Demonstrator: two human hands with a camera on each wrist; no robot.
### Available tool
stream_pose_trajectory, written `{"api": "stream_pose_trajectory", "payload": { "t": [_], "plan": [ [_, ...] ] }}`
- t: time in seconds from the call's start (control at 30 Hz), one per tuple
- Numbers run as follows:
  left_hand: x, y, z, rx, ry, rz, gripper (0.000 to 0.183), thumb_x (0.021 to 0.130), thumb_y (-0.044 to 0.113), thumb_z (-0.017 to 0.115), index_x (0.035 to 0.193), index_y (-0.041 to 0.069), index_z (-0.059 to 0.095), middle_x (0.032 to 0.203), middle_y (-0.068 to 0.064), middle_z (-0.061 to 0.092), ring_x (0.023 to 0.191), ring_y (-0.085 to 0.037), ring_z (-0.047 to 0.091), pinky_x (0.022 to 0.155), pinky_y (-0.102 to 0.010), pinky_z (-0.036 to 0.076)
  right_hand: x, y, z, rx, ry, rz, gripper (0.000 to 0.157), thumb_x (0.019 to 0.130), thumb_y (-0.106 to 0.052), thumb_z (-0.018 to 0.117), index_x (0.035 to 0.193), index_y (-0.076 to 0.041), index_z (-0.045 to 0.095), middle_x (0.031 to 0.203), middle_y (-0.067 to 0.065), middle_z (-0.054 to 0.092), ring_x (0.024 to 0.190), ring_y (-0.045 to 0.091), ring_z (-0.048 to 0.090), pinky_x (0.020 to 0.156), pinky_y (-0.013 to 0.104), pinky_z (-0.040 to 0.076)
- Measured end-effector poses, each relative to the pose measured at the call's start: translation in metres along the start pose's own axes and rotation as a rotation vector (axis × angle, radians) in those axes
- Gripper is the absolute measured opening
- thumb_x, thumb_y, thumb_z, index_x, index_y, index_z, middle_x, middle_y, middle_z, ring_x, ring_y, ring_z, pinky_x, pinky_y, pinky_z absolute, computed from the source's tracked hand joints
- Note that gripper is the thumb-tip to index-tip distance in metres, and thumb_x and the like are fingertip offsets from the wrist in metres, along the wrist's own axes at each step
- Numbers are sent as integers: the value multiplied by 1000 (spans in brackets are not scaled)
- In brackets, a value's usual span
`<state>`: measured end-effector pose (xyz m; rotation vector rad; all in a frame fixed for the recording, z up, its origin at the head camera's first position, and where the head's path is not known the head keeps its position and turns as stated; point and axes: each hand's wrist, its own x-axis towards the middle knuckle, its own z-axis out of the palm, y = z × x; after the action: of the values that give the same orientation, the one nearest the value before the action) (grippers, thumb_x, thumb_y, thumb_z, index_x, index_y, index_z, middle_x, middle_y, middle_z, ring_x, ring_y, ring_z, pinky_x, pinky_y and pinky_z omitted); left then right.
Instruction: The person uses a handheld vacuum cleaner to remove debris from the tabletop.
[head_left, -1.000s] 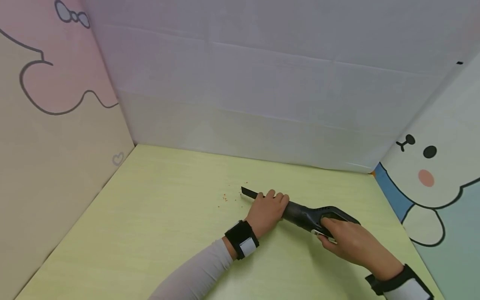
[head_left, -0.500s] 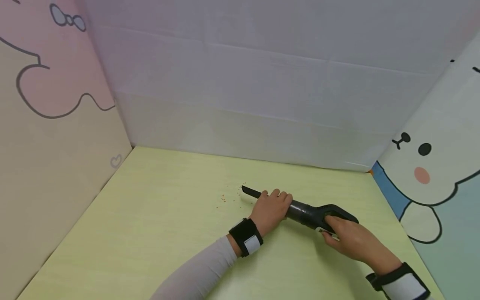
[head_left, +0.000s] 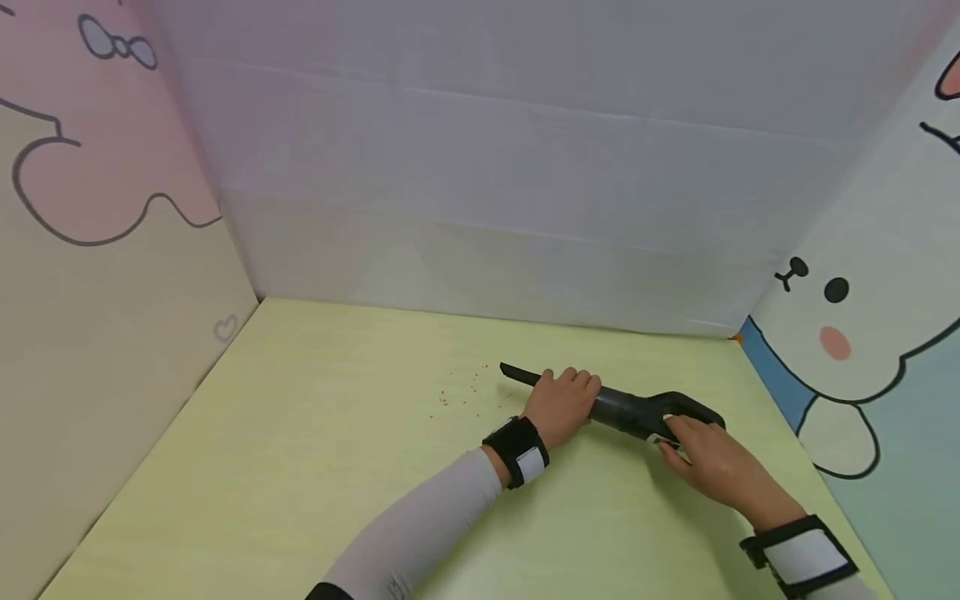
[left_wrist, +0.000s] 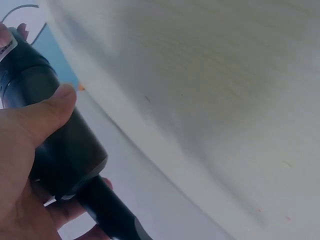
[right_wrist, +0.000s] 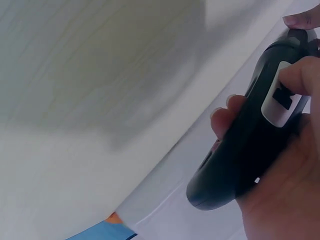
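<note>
A black handheld vacuum cleaner (head_left: 626,412) slants over the yellow table in the head view, its narrow nozzle (head_left: 519,373) pointing left. My left hand (head_left: 562,407) grips the front of its body, just behind the nozzle; in the left wrist view the thumb (left_wrist: 55,107) lies along the dark barrel. Around the looped handle at the rear curls my right hand (head_left: 716,462). Its thumb rests on the silver switch panel (right_wrist: 275,112) in the right wrist view. Tiny orange-red crumbs (head_left: 444,402) are scattered on the table to the left of the nozzle tip.
The pale yellow tabletop (head_left: 300,433) is bounded by a white back wall (head_left: 480,200). A pink and beige panel (head_left: 112,275) stands on the left, and a panel with a cartoon bunny (head_left: 862,350) on the right. Both wrists wear black straps (head_left: 519,450).
Both hands have shifted the vacuum cleaner slightly right and toward the back, so its nozzle tip is farther from the crumbs. More of the left sleeve shows. The head view has shifted slightly.
</note>
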<state>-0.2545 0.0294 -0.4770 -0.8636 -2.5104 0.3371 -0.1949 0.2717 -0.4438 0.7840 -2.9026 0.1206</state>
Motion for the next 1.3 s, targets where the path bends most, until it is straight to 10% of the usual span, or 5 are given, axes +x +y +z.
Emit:
{"api": "stream_pose_trajectory", "payload": {
  "t": [0.53, 1.3],
  "plan": [
    [61, 37, 7, -13, -226, -64, 33, 101, 34, 35, 132, 25, 35, 121, 10, 45, 113, -9, 45, 93, -33, 42, -7, 53, 10, -24, 6, 98, 41, 88, -18, 61, 116, 10, 53, 106, 28, 59, 95, 44, 56, 79, 57, 47],
    [72, 52, 13, -2, -292, -61, 34, 101, 36, 32, 133, 26, 31, 125, 11, 41, 114, -8, 43, 91, -31, 42, -16, 69, 17, -72, 44, 74, 40, 87, -18, 62, 115, 9, 53, 107, 30, 59, 100, 46, 54, 83, 61, 42]
  ]
}}
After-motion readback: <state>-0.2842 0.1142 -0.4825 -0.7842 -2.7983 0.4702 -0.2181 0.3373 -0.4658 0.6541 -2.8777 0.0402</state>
